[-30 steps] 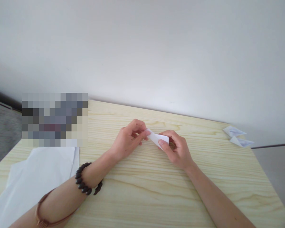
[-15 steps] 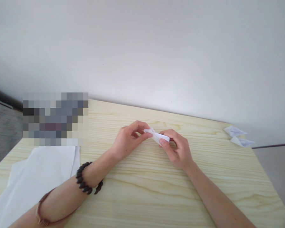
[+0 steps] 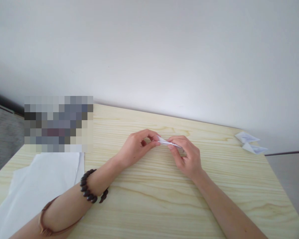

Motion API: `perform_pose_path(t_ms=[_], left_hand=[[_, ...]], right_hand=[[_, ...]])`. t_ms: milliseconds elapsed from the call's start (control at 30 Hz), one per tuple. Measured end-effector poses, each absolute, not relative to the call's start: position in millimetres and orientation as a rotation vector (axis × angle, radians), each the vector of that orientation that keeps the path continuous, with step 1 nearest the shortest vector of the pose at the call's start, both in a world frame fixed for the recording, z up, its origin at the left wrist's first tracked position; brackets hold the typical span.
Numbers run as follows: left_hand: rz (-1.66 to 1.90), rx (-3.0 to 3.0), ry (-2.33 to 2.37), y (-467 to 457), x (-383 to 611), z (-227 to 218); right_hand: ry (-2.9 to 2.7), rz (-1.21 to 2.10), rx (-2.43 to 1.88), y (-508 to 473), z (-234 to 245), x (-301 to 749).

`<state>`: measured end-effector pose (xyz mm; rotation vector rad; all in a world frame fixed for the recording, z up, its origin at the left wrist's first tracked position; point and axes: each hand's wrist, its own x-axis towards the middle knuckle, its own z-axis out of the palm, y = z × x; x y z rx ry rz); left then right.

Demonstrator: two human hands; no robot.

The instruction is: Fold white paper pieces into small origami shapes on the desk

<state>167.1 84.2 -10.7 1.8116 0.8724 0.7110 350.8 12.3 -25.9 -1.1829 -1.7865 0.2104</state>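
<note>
A small folded piece of white paper [image 3: 167,142] is held between both hands just above the middle of the light wooden table [image 3: 149,199]. My left hand [image 3: 137,147] pinches its left end between thumb and fingers. My right hand [image 3: 186,157] pinches its right end, fingers curled over it. The paper lies nearly edge-on to the camera, so it looks like a thin strip. My left wrist wears a dark bead bracelet [image 3: 89,191] and a thin brown cord.
White paper sheets [image 3: 40,186] lie on the table's left side, below a blurred patch [image 3: 58,124]. Two small folded white paper pieces [image 3: 249,142] sit at the far right corner. A plain white wall stands behind the table.
The folded paper has been turned and flattened between the fingers, from a broad white strip to a thin edge-on sliver. Both hands stayed in place.
</note>
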Motion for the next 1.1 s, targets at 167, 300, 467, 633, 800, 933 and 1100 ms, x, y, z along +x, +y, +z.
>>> perform_pose_path(t_ms=[167,300,467,633,800,933,1100], left_hand=[[0.694,1.912,0.940,82.8,166.8,-11.7],[0.652,2.036,0.914,82.4,165.1,-11.3],[0.685,2.063,0.832,84.5,163.9,-12.7],[0.846,1.886,0.904,84.1,165.8,-13.0],[0.833,1.825,0.986,83.5,165.9,-10.3],[0.805,1.947,0.971,82.7,165.9,-8.0],[0.935,1.960,1.029,76.5,167.4,-9.9]], right_hand=[[-1.811,0.154,-1.135,12.0,-27.8,351.7],[-1.847,0.124,-1.128,11.6,-30.0,352.8],[-1.824,0.086,-1.130,12.8,-29.9,352.5],[-1.661,0.097,-1.368,12.0,-31.2,351.7],[-1.519,0.262,-1.481,10.7,-37.1,351.9],[-1.480,0.363,-1.496,10.6,-36.8,351.5],[-1.335,0.663,-1.428,13.1,-33.8,351.0]])
